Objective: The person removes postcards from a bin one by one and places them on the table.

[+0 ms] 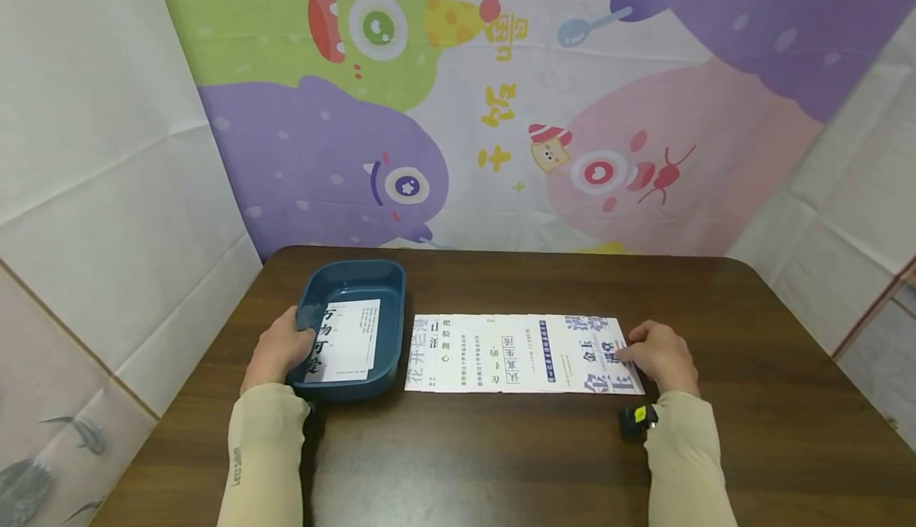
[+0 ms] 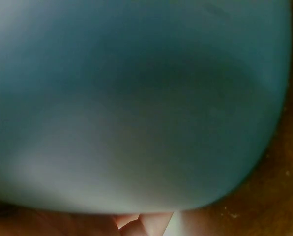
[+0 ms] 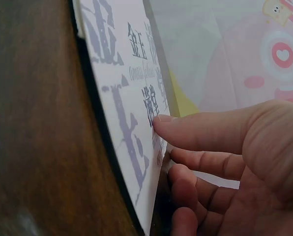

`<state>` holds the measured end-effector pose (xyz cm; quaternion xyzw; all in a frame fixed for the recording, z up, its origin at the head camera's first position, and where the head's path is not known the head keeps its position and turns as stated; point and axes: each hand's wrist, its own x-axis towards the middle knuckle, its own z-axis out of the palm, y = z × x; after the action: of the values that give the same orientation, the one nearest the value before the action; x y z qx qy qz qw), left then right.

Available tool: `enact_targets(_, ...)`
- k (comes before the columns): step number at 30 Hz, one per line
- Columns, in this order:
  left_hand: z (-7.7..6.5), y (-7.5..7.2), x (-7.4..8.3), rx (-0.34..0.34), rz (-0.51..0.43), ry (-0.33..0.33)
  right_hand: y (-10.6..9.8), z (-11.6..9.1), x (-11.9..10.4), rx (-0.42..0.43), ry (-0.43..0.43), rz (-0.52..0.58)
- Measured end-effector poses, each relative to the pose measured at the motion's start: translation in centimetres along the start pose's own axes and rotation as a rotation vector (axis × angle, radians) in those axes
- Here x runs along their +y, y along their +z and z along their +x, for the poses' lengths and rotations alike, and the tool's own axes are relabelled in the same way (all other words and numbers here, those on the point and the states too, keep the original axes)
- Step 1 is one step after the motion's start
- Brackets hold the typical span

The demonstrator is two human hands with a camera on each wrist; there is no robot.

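A deep blue tray [image 1: 392, 368] stands at the left of the table, and a white card [image 1: 351, 336] with large black characters lies inside it. My left hand [image 1: 281, 348] grips the tray's left side; in the left wrist view the tray's wall [image 2: 136, 118] hides most of that hand. Right of the tray runs a row of overlapping printed cards [image 1: 494, 352]. At its right end, my right hand [image 1: 661, 352] pinches the edge of a card with purple lettering [image 3: 124, 98], thumb on the printed face and fingers curled at the edge.
Everything rests on a dark brown wooden table [image 1: 465, 455]. A cloth backdrop [image 1: 487, 193] with cartoon monsters hangs behind its far edge. A small black device [image 1: 635, 422] sits at the right wrist.
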<state>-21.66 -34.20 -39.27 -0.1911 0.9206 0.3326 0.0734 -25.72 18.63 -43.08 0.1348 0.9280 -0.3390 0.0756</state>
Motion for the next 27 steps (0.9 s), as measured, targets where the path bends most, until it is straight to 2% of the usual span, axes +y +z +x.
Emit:
enact_targets(10,-0.1,-0.1,-0.1,0.008,-0.002,0.004,-0.1,0.1,-0.3,-0.005,0.005,-0.004)
enact_targets(15,-0.2,-0.2,-0.1,0.003,-0.021,0.001,-0.4,0.1,-0.5,-0.031,-0.008,0.029)
enact_targets(20,-0.1,0.1,-0.3,-0.005,-0.026,-0.008,-0.7,-0.9,-1.8,-0.056,-0.027,0.027)
enact_targets(23,-0.1,0.4,-0.5,-0.006,-0.018,-0.012,-0.1,-2.3,-4.4,-0.021,-0.131,0.005)
enact_targets(25,-0.1,0.6,-0.6,-0.005,-0.015,-0.011,1.1,-3.8,-7.3,0.022,-0.273,0.031)
enact_targets(27,-0.2,0.6,-0.7,-0.004,-0.012,-0.008,3.1,-6.0,-10.9,0.009,-0.422,0.135)
